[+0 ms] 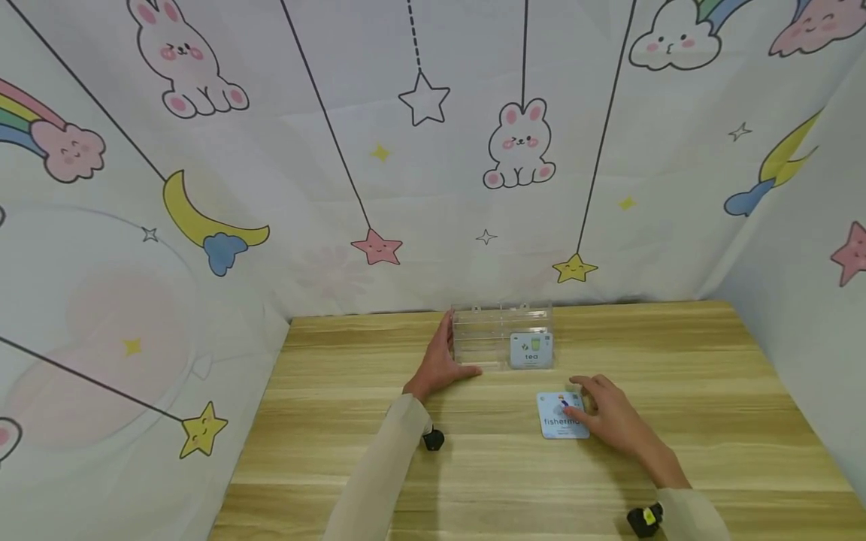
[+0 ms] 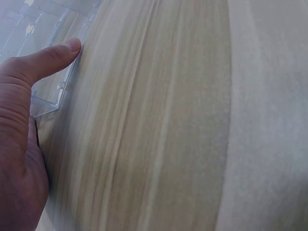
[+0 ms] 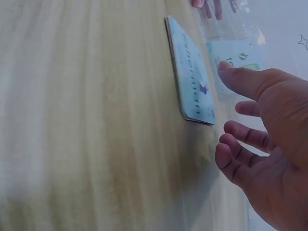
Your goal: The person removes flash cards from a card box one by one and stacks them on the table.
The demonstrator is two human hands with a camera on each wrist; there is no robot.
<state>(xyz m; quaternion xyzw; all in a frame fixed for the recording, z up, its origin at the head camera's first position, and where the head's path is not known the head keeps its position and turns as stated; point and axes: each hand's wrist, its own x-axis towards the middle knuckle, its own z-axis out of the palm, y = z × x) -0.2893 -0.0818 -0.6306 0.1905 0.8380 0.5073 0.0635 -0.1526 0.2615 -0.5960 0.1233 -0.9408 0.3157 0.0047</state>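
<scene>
Flashcard stack (image 1: 556, 425): on the tabletop (image 1: 325, 428), just below the rack's right half in the head view; its blue top card shows a small figure and a word beginning "fisherm", the end covered by the thumb.
Right hand (image 1: 612, 413): held at the stack's right side, thumb and fingers apart with a fair gap between them, gripping nothing; whether the thumb touches the top card cannot be told.
Clear plastic rack (image 1: 477, 349): near the far edge of the tabletop, two columns wide with several tiers; whether it lies flat or leans is hard to tell.
"Tea" card (image 1: 531, 351): in the rack's lower right part, a green drink pictured above the word.
Left hand (image 1: 440, 364): spread wide at the rack's left end, fingers along the side, thumb stretched over the near edge.
Backdrop (image 1: 446, 188): pale cloth printed with rabbits, stars, moons and clouds.
</scene>
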